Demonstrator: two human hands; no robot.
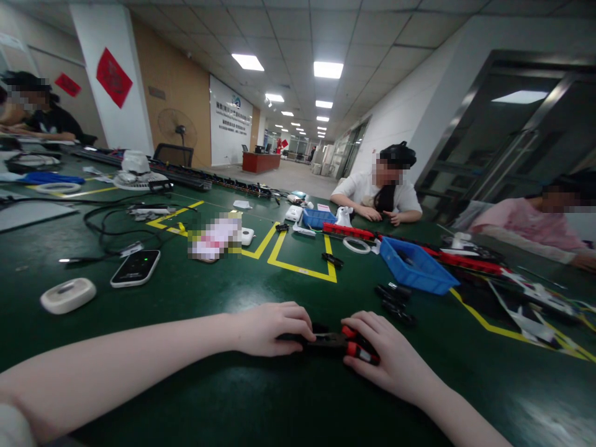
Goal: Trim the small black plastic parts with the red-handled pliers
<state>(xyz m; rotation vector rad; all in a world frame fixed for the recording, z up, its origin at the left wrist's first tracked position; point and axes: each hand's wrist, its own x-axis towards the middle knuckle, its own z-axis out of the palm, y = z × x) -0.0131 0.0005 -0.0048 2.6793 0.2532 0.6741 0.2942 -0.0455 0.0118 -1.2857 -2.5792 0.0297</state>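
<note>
Low over the green table, my right hand is closed around the red-and-black handles of a pair of pliers. The jaws point left, toward my left hand. My left hand has its fingers closed on a small black part, which meets the plier jaws. Its exact kind is hidden by my fingers, and I cannot tell whether the jaws grip it. Several black parts lie beyond my right hand, beside a blue bin.
A white device, a black-faced device and a phone lie at left. Yellow tape marks the table, with a small black piece on it. A person sits across; others sit at both sides.
</note>
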